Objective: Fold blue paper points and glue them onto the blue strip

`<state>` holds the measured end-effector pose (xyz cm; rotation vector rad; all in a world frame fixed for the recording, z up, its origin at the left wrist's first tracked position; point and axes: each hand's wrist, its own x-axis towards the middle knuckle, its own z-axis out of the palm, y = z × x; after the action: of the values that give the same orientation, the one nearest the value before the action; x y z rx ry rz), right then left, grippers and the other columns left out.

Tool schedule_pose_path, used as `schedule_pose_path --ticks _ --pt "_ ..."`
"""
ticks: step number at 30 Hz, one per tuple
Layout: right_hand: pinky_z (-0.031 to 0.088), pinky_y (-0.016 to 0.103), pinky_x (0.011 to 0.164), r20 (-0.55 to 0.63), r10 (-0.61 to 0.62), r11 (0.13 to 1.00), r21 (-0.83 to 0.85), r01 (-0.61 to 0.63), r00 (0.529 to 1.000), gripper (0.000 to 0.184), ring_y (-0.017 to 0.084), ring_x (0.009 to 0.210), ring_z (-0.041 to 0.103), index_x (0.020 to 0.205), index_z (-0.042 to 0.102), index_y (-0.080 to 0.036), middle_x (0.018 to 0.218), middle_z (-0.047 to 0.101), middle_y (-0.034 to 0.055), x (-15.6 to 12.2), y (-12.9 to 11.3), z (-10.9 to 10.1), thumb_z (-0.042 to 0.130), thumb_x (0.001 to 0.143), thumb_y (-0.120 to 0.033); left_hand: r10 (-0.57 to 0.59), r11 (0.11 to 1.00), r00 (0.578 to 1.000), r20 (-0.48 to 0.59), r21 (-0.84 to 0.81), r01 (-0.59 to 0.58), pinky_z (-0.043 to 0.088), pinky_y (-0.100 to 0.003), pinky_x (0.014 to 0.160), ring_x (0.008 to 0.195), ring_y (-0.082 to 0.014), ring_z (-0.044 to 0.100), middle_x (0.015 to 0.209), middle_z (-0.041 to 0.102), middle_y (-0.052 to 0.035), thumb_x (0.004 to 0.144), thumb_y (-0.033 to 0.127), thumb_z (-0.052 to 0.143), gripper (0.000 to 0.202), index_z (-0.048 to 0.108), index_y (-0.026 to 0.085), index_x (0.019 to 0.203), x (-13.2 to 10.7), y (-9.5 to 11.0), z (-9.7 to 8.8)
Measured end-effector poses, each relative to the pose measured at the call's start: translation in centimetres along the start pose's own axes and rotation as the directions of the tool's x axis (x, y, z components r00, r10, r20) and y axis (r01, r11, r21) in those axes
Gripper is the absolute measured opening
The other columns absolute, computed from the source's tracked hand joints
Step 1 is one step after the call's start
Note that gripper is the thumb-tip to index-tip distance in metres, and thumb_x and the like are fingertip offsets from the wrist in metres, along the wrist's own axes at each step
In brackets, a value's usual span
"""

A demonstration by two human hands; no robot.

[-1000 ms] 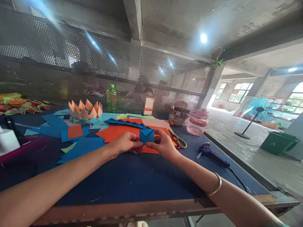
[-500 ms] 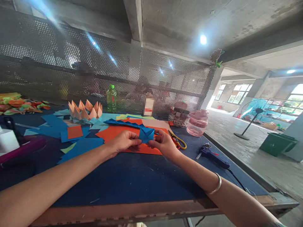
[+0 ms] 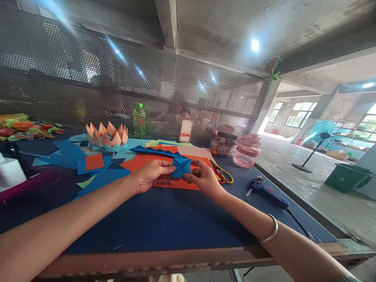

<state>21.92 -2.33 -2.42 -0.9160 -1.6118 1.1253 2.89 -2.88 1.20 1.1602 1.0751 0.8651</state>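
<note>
Between my two hands is a small folded square of blue paper (image 3: 181,166), with crossing crease lines on its face. My left hand (image 3: 152,172) pinches its left edge, thumb on top. The thumb and fingers of my right hand (image 3: 202,177) grip its right edge. Just behind lies a row of folded blue paper pieces (image 3: 151,151), partly hidden by the held square. Orange paper sheets (image 3: 141,163) lie beneath and behind my hands. To the left stands a peach and light-blue folded-paper crown (image 3: 107,135).
Scissors with yellow and red handles (image 3: 223,174) lie right of my right hand. A blue glue gun (image 3: 267,193) with a cord rests near the right edge. A pink clear jar (image 3: 247,152), a round basket (image 3: 223,144) and a green bottle (image 3: 139,120) stand behind.
My left thumb has moved further onto the blue paper's face, and the square has tilted slightly. My right hand keeps its grip. The view has shifted a little.
</note>
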Motion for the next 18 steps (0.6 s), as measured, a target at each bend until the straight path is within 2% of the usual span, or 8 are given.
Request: schedule_pose_path --ticks 3,5,7,9,11,13,15,18 --pt "0.047 0.028 0.063 0.007 -0.025 0.997 -0.072 0.025 1.000 0.042 0.014 0.064 0.062 0.105 0.049 -0.018 0.069 0.065 -0.0015 -0.1 0.0 0.2 0.069 0.070 -0.031 -0.014 0.999 1.000 -0.006 -0.045 0.013 0.056 -0.025 0.065 0.073 -0.0185 0.071 0.080 0.076 -0.0067 0.063 0.028 0.079 0.026 0.073 0.015 0.084 0.2 -0.2 0.0" --pt "0.047 0.028 0.065 -0.057 -0.104 0.982 -0.164 0.094 0.993 0.043 0.016 0.074 0.062 0.109 0.048 -0.019 0.080 0.065 0.0015 -0.2 0.0 0.1 0.067 0.072 -0.031 -0.001 0.999 1.000 -0.020 -0.054 0.000 0.056 -0.025 0.064 0.069 -0.0177 0.071 0.075 0.076 -0.0053 0.063 0.027 0.080 0.024 0.072 0.015 0.082 0.3 -0.3 0.0" --pt "0.047 0.028 0.067 -0.161 -0.235 0.941 -0.283 0.183 0.958 0.045 0.017 0.085 0.059 0.113 0.046 -0.020 0.093 0.061 0.0042 -0.2 -0.1 0.0 0.066 0.073 -0.029 0.006 0.999 0.999 -0.034 -0.050 -0.008 0.057 -0.025 0.065 0.065 -0.0170 0.070 0.069 0.075 -0.0038 0.062 0.025 0.080 0.020 0.072 0.015 0.078 0.4 -0.3 0.0" --pt "0.047 0.028 0.068 -0.220 -0.389 0.864 -0.425 0.271 0.895 0.040 0.017 0.086 0.055 0.110 0.047 -0.021 0.095 0.057 0.0042 -0.3 -0.4 -0.2 0.065 0.074 -0.027 0.000 0.999 0.999 -0.043 -0.041 -0.002 0.057 -0.025 0.065 0.064 -0.0169 0.070 0.066 0.073 -0.0031 0.062 0.024 0.079 0.018 0.072 0.014 0.075 0.4 -0.3 0.0" --pt "0.046 0.030 0.072 -0.144 -0.506 0.753 -0.555 0.354 0.851 0.025 0.016 0.082 0.053 0.100 0.053 -0.021 0.088 0.054 0.0026 -0.5 -0.7 -0.4 0.063 0.077 -0.023 -0.007 0.999 0.999 -0.041 -0.034 0.005 0.057 -0.025 0.065 0.067 -0.0174 0.070 0.067 0.073 -0.0031 0.063 0.024 0.078 0.016 0.071 0.014 0.075 0.4 -0.3 0.1" --pt "0.045 0.030 0.076 -0.004 -0.541 0.655 -0.629 0.418 0.841 0.013 0.016 0.081 0.053 0.092 0.058 -0.022 0.084 0.054 0.0022 -0.7 -1.0 -0.4 0.061 0.080 -0.022 -0.003 0.999 1.000 -0.029 -0.033 0.002 0.057 -0.024 0.065 0.066 -0.0167 0.070 0.065 0.072 -0.0013 0.064 0.024 0.078 0.015 0.071 0.014 0.074 0.3 -0.4 0.1" --pt "0.044 0.031 0.078 0.094 -0.520 0.609 -0.656 0.446 0.849 0.012 0.017 0.084 0.054 0.093 0.061 -0.022 0.087 0.055 0.0032 -0.9 -1.0 -0.3 0.062 0.081 -0.024 -0.001 1.000 1.000 -0.022 -0.026 0.001 0.057 -0.025 0.066 0.062 -0.0151 0.069 0.059 0.069 0.0015 0.064 0.025 0.078 0.015 0.070 0.015 0.072 0.2 -0.5 0.1" --pt "0.045 0.032 0.080 0.127 -0.496 0.592 -0.674 0.441 0.859 0.017 0.019 0.089 0.054 0.098 0.062 -0.022 0.091 0.057 0.0046 -0.9 -0.9 -0.1 0.064 0.081 -0.026 -0.005 1.000 1.000 -0.015 -0.004 0.005 0.057 -0.025 0.066 0.061 -0.0151 0.068 0.054 0.064 0.0034 0.064 0.028 0.079 0.017 0.069 0.016 0.070 0.2 -0.5 0.1"
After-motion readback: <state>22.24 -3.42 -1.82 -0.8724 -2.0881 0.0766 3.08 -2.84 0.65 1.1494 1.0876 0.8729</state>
